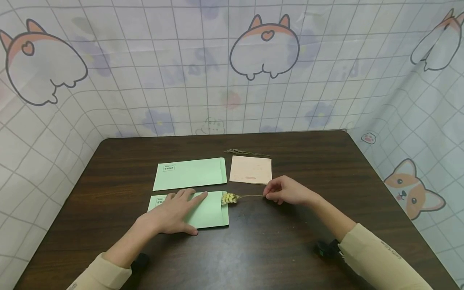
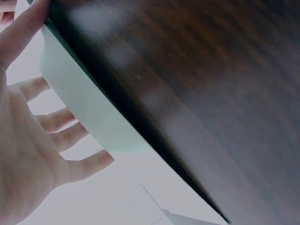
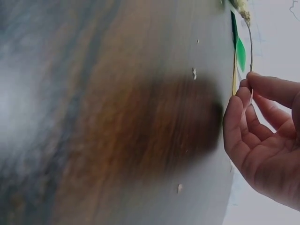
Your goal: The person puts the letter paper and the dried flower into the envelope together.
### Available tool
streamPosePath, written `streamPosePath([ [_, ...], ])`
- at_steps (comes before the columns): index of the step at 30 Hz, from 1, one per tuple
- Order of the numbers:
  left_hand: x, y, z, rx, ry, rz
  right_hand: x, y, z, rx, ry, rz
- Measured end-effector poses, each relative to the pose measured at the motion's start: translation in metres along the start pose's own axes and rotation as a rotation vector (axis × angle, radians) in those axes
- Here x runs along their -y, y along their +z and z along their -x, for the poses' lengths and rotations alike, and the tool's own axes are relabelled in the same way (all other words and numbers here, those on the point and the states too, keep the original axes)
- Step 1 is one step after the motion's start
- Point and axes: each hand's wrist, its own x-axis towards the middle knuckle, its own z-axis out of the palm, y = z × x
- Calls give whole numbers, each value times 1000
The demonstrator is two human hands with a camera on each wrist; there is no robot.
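Observation:
A pale green envelope (image 1: pixel 210 217) lies at the table's near middle, its opening to the right. My left hand (image 1: pixel 173 212) rests on it with spread fingers, thumb at the lower edge; in the left wrist view the straight fingers (image 2: pixel 61 119) lie over the paper. A dried flower with a pale yellow head (image 1: pixel 230 198) points left into the envelope's mouth, the front of the head overlapping the opening. To the right of it, my right hand (image 1: pixel 288 191) pinches the far end of its thin stem (image 3: pixel 251 47) between thumb and fingertips.
A second green envelope (image 1: pixel 190 175) lies behind the first. Beside it is a pale pink card or paper packet (image 1: pixel 251 169), with a dried sprig (image 1: pixel 246 152) along its back edge. Small pale crumbs (image 3: pixel 194 73) dot the dark wooden table (image 1: pixel 282 249). Patterned cloth (image 1: pixel 203 80) surrounds the table.

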Motion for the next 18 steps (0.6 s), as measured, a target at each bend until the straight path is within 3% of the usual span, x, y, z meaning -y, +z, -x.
streamPosePath([
  [18,-1,-1,0,1,-2,0,8,12,-18,36,-55,19],
])
